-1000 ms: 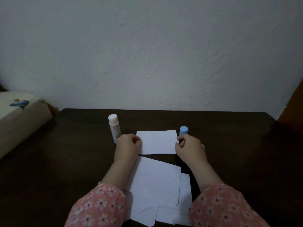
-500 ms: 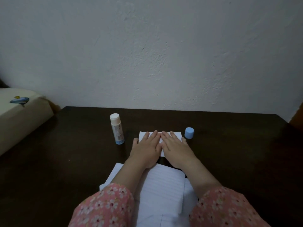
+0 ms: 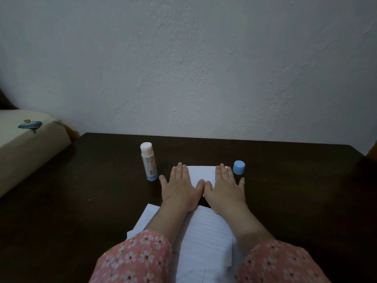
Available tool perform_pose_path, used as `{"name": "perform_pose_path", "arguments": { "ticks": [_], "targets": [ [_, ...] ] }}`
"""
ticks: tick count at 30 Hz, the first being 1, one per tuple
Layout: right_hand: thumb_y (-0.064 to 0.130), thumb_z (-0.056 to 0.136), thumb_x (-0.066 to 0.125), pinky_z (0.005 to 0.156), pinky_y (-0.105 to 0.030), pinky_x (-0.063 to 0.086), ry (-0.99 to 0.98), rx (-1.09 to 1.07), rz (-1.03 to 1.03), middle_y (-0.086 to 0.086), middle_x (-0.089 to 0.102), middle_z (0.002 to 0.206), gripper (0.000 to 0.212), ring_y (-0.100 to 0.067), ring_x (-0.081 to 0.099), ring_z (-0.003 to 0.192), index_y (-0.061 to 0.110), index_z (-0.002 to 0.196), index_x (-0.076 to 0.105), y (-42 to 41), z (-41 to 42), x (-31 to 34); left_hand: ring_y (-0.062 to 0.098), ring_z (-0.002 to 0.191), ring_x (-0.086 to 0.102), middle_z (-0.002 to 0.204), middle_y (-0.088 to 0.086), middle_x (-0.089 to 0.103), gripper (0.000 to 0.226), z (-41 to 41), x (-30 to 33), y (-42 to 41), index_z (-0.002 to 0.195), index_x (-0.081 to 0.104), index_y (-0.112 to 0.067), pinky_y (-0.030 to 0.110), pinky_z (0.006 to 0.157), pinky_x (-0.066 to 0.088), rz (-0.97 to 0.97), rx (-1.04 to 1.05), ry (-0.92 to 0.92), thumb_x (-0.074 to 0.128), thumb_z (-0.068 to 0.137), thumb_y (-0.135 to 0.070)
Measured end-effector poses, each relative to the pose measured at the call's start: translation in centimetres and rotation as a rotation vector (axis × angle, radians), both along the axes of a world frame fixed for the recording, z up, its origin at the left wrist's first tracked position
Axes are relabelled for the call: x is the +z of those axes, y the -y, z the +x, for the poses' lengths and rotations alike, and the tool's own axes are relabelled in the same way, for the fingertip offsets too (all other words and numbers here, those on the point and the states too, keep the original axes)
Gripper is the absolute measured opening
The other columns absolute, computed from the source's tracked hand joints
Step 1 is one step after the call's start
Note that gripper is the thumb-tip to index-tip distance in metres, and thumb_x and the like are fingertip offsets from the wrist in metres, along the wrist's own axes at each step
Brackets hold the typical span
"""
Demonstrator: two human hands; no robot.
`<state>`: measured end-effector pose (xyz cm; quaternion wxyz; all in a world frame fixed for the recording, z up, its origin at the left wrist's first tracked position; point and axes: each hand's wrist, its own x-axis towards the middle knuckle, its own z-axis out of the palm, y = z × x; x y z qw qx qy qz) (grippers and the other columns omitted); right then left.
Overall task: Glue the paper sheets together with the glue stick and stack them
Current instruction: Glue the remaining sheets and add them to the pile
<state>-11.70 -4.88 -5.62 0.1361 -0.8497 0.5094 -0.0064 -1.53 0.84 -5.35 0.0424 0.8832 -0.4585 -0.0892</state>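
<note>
Both hands lie flat, palms down, on a small white paper sheet (image 3: 202, 174) near the middle of the dark table (image 3: 295, 190); the left hand (image 3: 180, 187) covers the sheet's left part and the right hand (image 3: 224, 187) its right part, fingers straight and spread, thumbs almost meeting at the centre, gripping nothing; the sheet shows between the two hands and at its far edge; the glue stick (image 3: 149, 161) stands upright just left of the left hand, uncapped, its white top up and a blue band at its base; its blue cap (image 3: 238, 167) sits on the table just beside the right hand's fingers; nearer the person, under both forearms, lies a loose stack of lined sheets (image 3: 206, 237), edges uneven; pink flowered sleeves (image 3: 138, 260) cover both arms; a cream cushion (image 3: 26, 148) rests at the table's left
</note>
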Motion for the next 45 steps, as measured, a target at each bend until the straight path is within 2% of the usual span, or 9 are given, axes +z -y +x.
{"name": "perform_pose_path", "arguments": {
  "ticks": [6,9,13,23,26,29,32,38,45],
  "targets": [
    [0.048,0.102,0.019,0.116,-0.054,-0.003,0.013,0.069,-0.008,0.000,-0.011,0.162,0.062,-0.019,-0.013,0.148,0.022,0.155,0.000,0.2,-0.7,0.1,0.016,0.147,-0.003,0.161,-0.003,-0.004,0.076,0.8,0.6,-0.9,0.153,0.000,-0.021,0.058,0.113,0.001,-0.062,-0.070,-0.095,0.025,0.095,-0.062],
    [0.048,0.103,0.021,0.115,-0.058,-0.002,0.070,0.151,-0.066,0.004,-0.014,0.161,0.059,-0.021,-0.017,0.147,0.026,0.155,0.005,-0.3,-1.1,0.6,0.016,0.147,-0.002,0.161,-0.006,-0.004,0.072,1.1,1.1,-1.8,0.153,0.000,-0.022,0.058,0.113,0.002,-0.132,-0.147,-0.025,0.032,0.097,-0.054],
    [0.043,0.104,0.015,0.113,-0.062,-0.005,-0.055,0.303,-0.068,0.010,-0.007,0.162,0.053,-0.015,-0.012,0.148,0.031,0.154,0.004,-1.2,-1.6,0.6,0.012,0.147,0.002,0.161,-0.008,0.002,0.057,0.9,1.4,-2.5,0.153,0.008,-0.026,0.060,0.112,0.001,-0.053,-0.313,-0.025,0.027,0.102,-0.042],
    [0.057,0.099,0.021,0.112,-0.062,-0.008,-0.074,0.088,0.049,0.007,-0.014,0.161,0.070,-0.012,-0.014,0.147,0.023,0.154,-0.007,-1.0,-3.0,0.8,0.010,0.147,-0.003,0.160,-0.008,-0.005,0.059,2.5,1.8,-3.6,0.153,0.001,-0.024,0.058,0.115,-0.003,0.073,-0.210,-0.118,0.027,0.102,-0.039],
    [0.056,0.099,0.026,0.113,-0.062,-0.003,-0.044,0.091,0.060,0.006,-0.007,0.162,0.071,-0.013,-0.008,0.148,0.022,0.155,0.001,-0.8,-2.9,1.2,0.016,0.142,0.026,0.158,-0.005,0.021,0.050,2.0,2.3,-3.8,0.146,0.030,-0.022,0.053,0.116,0.014,-0.047,-0.173,-0.141,0.040,0.100,-0.037],
    [0.053,0.098,0.034,0.115,-0.055,0.012,0.106,0.072,-0.038,0.002,0.020,0.158,0.061,-0.017,0.013,0.145,0.025,0.151,0.026,-0.5,-3.1,1.3,0.015,0.123,0.049,0.136,-0.004,0.051,0.039,1.9,2.4,-4.3,0.133,0.049,-0.025,0.037,0.105,0.040,-0.307,-0.114,-0.243,0.053,0.095,-0.033],
    [0.054,0.092,0.047,0.111,-0.042,0.022,0.149,0.093,-0.142,0.001,0.026,0.152,0.063,-0.019,0.018,0.139,0.030,0.148,0.031,0.0,-3.1,1.2,0.015,0.133,0.035,0.144,-0.006,0.043,0.048,2.1,2.4,-4.2,0.140,0.042,-0.029,0.038,0.107,0.035,-0.355,-0.148,-0.203,0.055,0.094,-0.030],
    [0.059,0.089,0.048,0.115,-0.052,0.016,0.009,0.117,-0.078,0.007,0.013,0.161,0.077,-0.025,0.008,0.146,0.031,0.153,0.017,1.1,-2.9,1.5,0.023,0.142,0.012,0.159,-0.012,0.008,0.066,2.6,2.9,-3.1,0.151,0.013,-0.033,0.046,0.112,0.022,-0.094,-0.195,-0.207,0.049,0.095,-0.034],
    [0.058,0.085,0.054,0.114,-0.051,0.018,0.025,0.119,-0.088,0.006,0.017,0.159,0.081,-0.024,0.011,0.144,0.031,0.152,0.018,1.6,-2.6,1.3,0.021,0.142,0.014,0.154,-0.008,0.026,0.072,3.5,2.8,-1.9,0.150,0.022,-0.028,0.046,0.112,0.023,-0.119,-0.149,-0.222,0.058,0.088,-0.041]
  ]
}}
